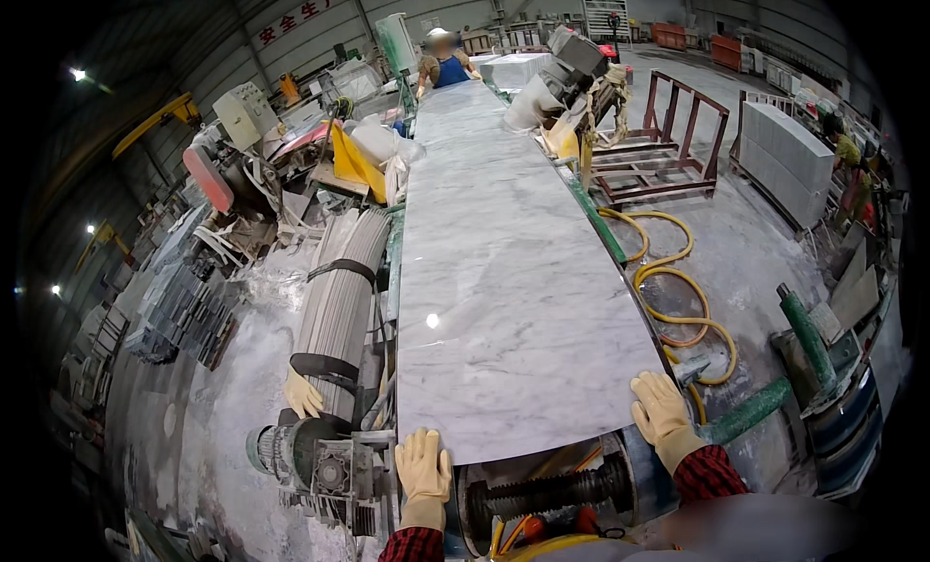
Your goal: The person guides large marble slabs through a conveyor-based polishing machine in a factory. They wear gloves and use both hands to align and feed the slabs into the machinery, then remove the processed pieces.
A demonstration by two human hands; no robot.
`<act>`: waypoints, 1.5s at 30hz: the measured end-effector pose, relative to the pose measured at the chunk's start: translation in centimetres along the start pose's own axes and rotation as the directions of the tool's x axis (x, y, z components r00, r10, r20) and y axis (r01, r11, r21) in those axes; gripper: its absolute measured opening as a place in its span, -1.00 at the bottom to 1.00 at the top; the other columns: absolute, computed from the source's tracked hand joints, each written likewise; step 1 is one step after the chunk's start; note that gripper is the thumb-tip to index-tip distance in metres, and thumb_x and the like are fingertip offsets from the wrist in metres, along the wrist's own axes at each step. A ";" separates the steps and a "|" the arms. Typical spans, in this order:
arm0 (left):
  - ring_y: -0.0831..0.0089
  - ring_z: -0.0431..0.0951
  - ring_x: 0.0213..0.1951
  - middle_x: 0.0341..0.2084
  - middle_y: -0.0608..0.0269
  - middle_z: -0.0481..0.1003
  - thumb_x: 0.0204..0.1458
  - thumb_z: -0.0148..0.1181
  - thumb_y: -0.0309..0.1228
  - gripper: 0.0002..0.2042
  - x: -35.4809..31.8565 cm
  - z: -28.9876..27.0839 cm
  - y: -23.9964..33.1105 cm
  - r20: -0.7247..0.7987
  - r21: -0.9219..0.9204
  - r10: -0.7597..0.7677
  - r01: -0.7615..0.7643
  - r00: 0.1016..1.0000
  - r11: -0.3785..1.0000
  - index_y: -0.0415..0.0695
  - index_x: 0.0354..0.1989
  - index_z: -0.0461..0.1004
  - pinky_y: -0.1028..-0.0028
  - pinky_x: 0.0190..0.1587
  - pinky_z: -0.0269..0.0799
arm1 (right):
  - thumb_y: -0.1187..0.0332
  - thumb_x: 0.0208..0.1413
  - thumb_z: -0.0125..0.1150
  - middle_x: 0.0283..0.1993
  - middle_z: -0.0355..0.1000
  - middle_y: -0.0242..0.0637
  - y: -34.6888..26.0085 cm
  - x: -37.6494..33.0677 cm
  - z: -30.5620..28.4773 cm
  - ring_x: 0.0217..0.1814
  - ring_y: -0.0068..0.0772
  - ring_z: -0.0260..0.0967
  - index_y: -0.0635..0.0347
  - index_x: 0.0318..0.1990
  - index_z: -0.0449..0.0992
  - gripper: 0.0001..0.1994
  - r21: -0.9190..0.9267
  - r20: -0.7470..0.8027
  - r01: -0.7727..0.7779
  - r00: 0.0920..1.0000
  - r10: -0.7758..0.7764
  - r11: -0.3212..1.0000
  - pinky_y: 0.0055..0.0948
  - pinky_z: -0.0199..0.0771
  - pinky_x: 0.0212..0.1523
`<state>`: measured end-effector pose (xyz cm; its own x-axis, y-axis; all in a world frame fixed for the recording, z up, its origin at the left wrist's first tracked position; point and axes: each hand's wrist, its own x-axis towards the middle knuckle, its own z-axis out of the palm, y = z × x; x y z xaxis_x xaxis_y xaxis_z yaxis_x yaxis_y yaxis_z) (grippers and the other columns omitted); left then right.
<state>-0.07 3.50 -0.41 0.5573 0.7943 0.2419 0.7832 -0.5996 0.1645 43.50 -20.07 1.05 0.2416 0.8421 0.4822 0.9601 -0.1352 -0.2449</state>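
A long, polished white marble slab (518, 271) with grey veins stretches away from me along a green-framed machine bed. My left hand (423, 470), in a cream work glove, rests at the slab's near left corner with its fingers stretched forward. At the near right corner, my right hand (663, 415) wears a matching glove. Its fingers lie against the slab's edge, and whether the thumb reaches underneath is hidden. Below the slab's near end sits a dark ribbed roller (547, 494).
A co-worker in a blue apron (451, 73) stands at the slab's far end. On the left are strapped long strips (337, 300), a loose glove (302, 392) and a motor (291, 446). A yellow hose (693, 291) coils on the right floor near a metal rack (659, 140).
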 end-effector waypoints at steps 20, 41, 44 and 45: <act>-0.07 0.33 0.41 0.37 -0.01 0.41 0.26 0.24 -0.22 -0.55 -1.2 1.1 -0.6 -0.076 0.032 0.008 -0.006 0.997 0.999 -0.06 0.29 0.47 -0.09 0.48 0.09 | 0.36 0.10 0.33 0.22 0.51 0.03 -0.4 -0.8 -0.2 0.32 0.16 0.40 0.23 0.14 0.54 -0.58 -0.032 -0.034 0.017 0.999 -0.018 0.999 0.06 0.34 0.40; -0.08 0.33 0.41 0.36 -0.02 0.43 0.27 0.22 -0.19 -0.53 -2.0 1.0 -0.4 -0.040 0.017 -0.014 0.015 0.999 1.000 -0.07 0.32 0.45 -0.13 0.52 0.05 | 0.36 0.09 0.36 0.22 0.52 0.03 -0.3 -1.7 -0.2 0.33 0.14 0.42 0.22 0.16 0.56 -0.56 -0.016 -0.045 0.009 0.999 -0.010 1.000 0.07 0.33 0.44; -0.07 0.35 0.37 0.33 -0.01 0.43 0.25 0.23 -0.19 -0.53 -1.8 0.4 -0.3 -0.013 0.016 -0.005 0.005 1.000 1.000 -0.08 0.29 0.45 -0.13 0.48 0.09 | 0.37 0.07 0.36 0.22 0.53 0.03 -0.9 -1.5 -0.9 0.33 0.14 0.43 0.22 0.15 0.56 -0.56 -0.001 -0.029 -0.002 1.000 0.002 1.000 0.08 0.33 0.44; -0.07 0.36 0.35 0.31 -0.01 0.44 0.25 0.23 -0.20 -0.54 -2.0 0.4 -0.3 -0.046 0.027 0.010 -0.008 0.999 1.000 -0.09 0.28 0.46 -0.12 0.47 0.10 | 0.38 0.07 0.36 0.22 0.53 0.04 -1.2 -1.3 -1.3 0.33 0.14 0.42 0.22 0.15 0.56 -0.56 0.018 -0.012 -0.013 1.000 0.013 1.000 0.08 0.32 0.45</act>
<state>-1.31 2.17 -1.34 0.5514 0.7832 0.2873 0.7858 -0.6033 0.1365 42.27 -21.65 1.81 0.2560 0.8337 0.4893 0.9542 -0.1369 -0.2659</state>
